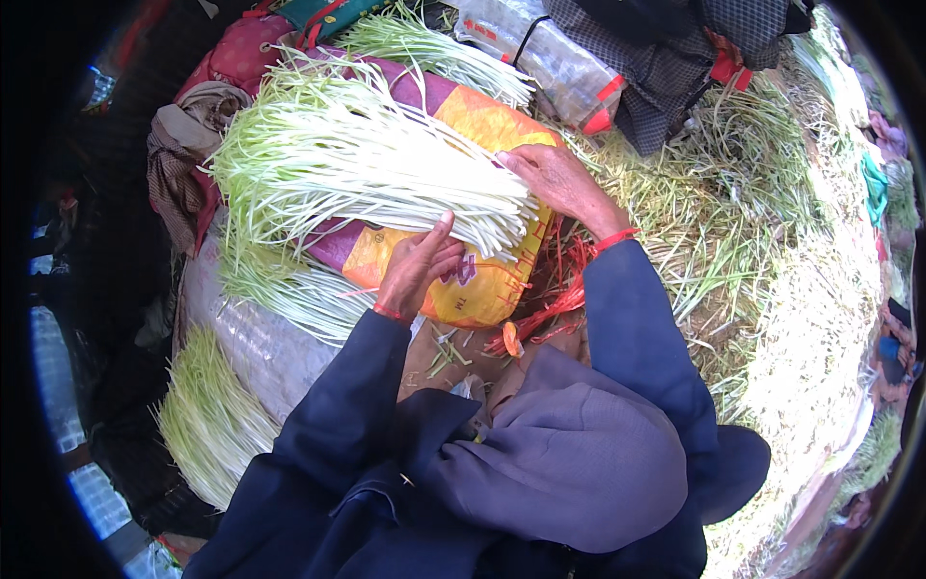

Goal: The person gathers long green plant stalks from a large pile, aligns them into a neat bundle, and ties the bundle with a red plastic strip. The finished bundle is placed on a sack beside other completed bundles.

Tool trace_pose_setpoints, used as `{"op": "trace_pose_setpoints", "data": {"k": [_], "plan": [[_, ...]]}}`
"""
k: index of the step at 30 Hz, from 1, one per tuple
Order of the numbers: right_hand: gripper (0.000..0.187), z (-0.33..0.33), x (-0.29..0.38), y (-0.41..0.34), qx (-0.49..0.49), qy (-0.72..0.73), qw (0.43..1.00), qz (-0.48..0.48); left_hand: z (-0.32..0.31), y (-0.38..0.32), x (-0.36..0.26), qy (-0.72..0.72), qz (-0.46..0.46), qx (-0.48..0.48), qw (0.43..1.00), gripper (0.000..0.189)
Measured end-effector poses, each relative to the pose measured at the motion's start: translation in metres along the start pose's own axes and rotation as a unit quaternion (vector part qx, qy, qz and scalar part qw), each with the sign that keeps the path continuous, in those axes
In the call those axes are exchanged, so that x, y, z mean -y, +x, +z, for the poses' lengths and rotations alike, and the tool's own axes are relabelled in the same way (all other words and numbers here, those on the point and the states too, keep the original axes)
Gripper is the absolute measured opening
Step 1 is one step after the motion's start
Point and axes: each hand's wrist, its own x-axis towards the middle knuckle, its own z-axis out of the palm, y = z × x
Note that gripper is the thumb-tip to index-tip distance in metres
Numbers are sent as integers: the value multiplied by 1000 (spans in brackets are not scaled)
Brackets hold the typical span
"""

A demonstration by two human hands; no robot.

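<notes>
A large loose bunch of long, thin stalks with white stems and pale green tips (347, 163) lies across an orange and purple printed plastic sack (474, 297) before me. Its cut white ends point right. My left hand (423, 260) is at the bunch's near edge, thumb raised against the stems and fingers apart from it, partly curled. At the far side of the cut ends is my right hand (553, 177), its thumb and forefinger touching the outermost stems. Whether those fingers pinch any stems is hard to see. Both wrists wear red bands.
More stalk bunches lie beyond the sack (441, 54), under its near edge (296, 286) and at lower left (217, 416). Red plastic ties (550, 307) lie beside the sack. Plant trimmings (731, 217) cover the ground at right. A person in checked cloth (644, 65) is at top right.
</notes>
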Motion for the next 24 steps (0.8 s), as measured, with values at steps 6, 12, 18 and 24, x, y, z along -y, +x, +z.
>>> {"op": "trace_pose_setpoints", "data": {"k": [6, 12, 18, 24], "plan": [[58, 16, -10, 23, 6, -16, 999, -41, -1, -4, 1, -79, -4, -29, 996, 83], [80, 20, -19, 51, 124, -110, 986, -10, -5, 17, -7, -87, -42, 20, 995, 83], [105, 19, -12, 63, 239, -88, 964, 81, 0, 22, -14, -27, -46, -9, 999, 88], [118, 21, -3, 59, 263, -62, 959, 83, 6, 28, -19, 25, -35, -43, 998, 89]]}}
